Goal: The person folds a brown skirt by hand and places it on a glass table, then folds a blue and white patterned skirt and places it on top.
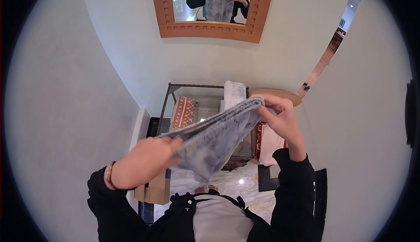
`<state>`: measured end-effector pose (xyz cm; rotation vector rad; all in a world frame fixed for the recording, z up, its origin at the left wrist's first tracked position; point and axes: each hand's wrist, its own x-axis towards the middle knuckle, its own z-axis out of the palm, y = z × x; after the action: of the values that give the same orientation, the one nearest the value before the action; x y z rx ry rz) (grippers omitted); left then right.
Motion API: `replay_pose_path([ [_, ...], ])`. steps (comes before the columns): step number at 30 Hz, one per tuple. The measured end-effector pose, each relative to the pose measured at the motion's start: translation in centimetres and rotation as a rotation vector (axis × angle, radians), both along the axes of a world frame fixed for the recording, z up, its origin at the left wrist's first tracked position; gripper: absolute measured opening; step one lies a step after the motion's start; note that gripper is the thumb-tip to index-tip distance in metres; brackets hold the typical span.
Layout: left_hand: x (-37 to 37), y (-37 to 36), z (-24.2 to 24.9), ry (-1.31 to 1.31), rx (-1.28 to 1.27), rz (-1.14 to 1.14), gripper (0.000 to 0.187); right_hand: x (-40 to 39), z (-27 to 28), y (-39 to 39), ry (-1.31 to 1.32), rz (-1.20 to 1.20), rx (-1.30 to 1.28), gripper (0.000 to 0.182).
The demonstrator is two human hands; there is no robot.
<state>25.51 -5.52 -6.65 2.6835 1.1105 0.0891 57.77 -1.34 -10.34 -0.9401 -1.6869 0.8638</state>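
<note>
A grey-blue patterned cloth [214, 139] hangs in the air between my hands, its upper edge stretched on a slant and its lower part drooping to a point. My left hand [146, 161] grips the lower left end of that edge, fingers slightly blurred. Higher up at the right, my right hand [280, 115] pinches the other end between thumb and fingers. Behind the cloth stands a glass-topped table with a dark metal frame [205, 85]. On it lie a rolled pale cloth [234, 94] and a red and orange patterned textile [183, 113].
A wood-framed mirror [210, 31] on the wall reflects a person holding cloth. Right of the table are a round wooden top [284, 97] and folded pink cloth [270, 148]. A cardboard box [159, 187] sits low at the left, on the marble floor [245, 194].
</note>
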Motion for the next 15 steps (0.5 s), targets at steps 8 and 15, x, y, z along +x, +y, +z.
replay_pose_path([
  [8,-0.4,-0.7,5.7,-0.223,0.504,-0.086,0.021,1.7,1.8,1.8,0.090,0.026,-0.002,0.022],
  [15,-1.8,-0.6,7.2,-0.172,0.778,0.068,0.020,2.4,4.2,2.5,-0.040,0.058,0.021,0.023],
])
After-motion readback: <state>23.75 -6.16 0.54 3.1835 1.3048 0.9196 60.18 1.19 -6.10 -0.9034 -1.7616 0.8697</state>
